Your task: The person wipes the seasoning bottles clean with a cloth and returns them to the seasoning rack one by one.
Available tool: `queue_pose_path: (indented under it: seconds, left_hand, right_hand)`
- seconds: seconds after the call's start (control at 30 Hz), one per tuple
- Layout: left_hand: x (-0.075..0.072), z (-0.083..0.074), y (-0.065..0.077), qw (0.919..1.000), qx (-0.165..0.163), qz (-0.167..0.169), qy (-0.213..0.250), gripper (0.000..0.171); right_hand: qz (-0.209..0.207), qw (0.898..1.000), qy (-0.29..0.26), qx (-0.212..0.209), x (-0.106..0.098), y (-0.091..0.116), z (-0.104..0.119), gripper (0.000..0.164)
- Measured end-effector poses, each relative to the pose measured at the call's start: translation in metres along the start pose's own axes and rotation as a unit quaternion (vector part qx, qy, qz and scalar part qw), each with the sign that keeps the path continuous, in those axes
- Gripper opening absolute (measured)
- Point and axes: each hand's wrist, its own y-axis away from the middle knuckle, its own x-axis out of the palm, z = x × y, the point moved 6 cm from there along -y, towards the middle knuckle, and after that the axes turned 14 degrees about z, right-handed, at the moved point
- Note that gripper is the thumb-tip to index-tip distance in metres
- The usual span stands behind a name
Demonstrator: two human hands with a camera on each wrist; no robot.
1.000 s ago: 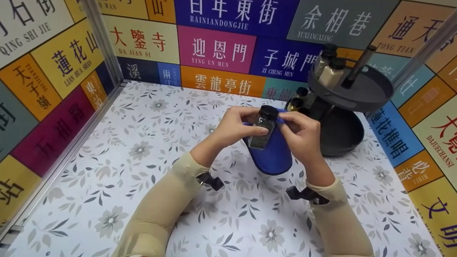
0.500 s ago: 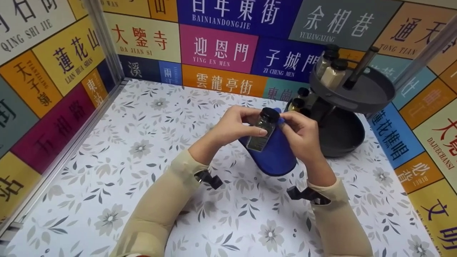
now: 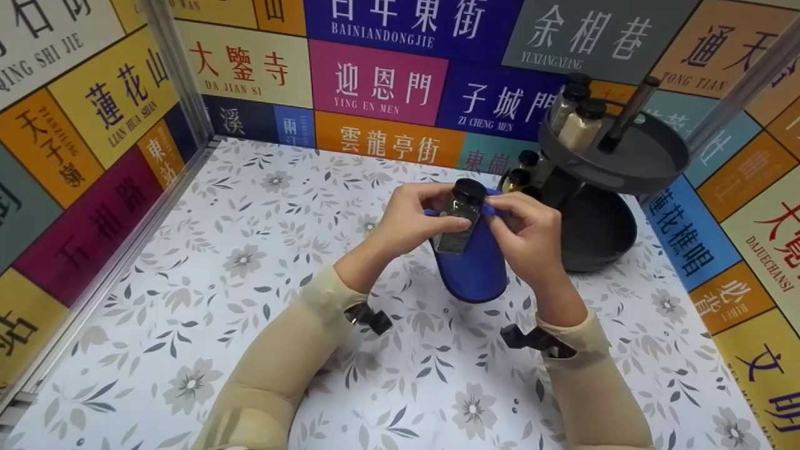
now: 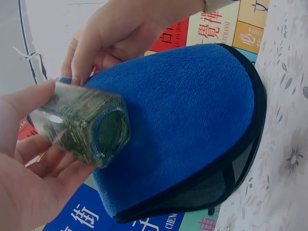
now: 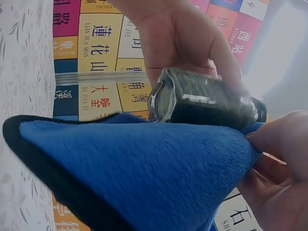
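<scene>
A glass spice jar [image 3: 455, 240] with a black lid and dark green contents tilts in my left hand [image 3: 406, 222], its thumb across the front. In the left wrist view the jar's round-marked base [image 4: 109, 132] faces the camera. My right hand [image 3: 528, 237] pinches a fuzzy blue cloth [image 3: 472, 275] with black edging, close beside the jar's lid. The cloth hangs behind and below the jar, above the table. Seen from the right wrist, the jar [image 5: 207, 98] lies along the cloth's upper edge [image 5: 183, 132]. Some of my left fingers are hidden behind the jar.
A dark two-tier round rack [image 3: 650, 178] stands right behind my right hand. Its upper tier bears spice jars with black lids [image 3: 581, 128], and more jars [image 3: 516, 181] sit at its lower left. Walls with coloured sign panels [image 3: 378, 81] enclose the flower-patterned table [image 3: 250, 262].
The jar is slightly higher in the head view than half a second ago. The cloth's lower end has swung out and back left. Both hands keep their holds.
</scene>
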Motion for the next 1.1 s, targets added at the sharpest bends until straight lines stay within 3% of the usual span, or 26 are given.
queue_pose_path:
  seconds: [0.37,0.47,0.7,0.9,1.1]
  left_hand:
    - [-0.007,0.003,0.0,0.9937,-0.04,-0.063,-0.084,0.038]
    - [-0.005,0.001,0.0,0.9936,-0.045,-0.057,-0.087,0.04]
    - [-0.002,0.001,0.0,0.9978,-0.036,-0.034,-0.043,0.044]
    - [-0.005,0.003,-0.003,0.997,-0.034,-0.048,-0.05,0.042]
    - [-0.005,0.008,-0.002,0.9984,-0.014,-0.054,-0.002,0.04]
  right_hand:
    - [0.002,0.988,0.151,-0.027,0.011,-0.001,0.008,0.026]
    - [-0.007,0.99,0.138,-0.02,0.009,-0.001,0.007,0.028]
    - [-0.025,0.996,0.08,-0.003,0.005,0.0,0.005,0.027]
    - [-0.034,0.998,0.042,0.013,0.01,-0.001,-0.003,0.024]
    - [-0.033,0.999,0.029,0.024,0.012,0.002,-0.003,0.027]
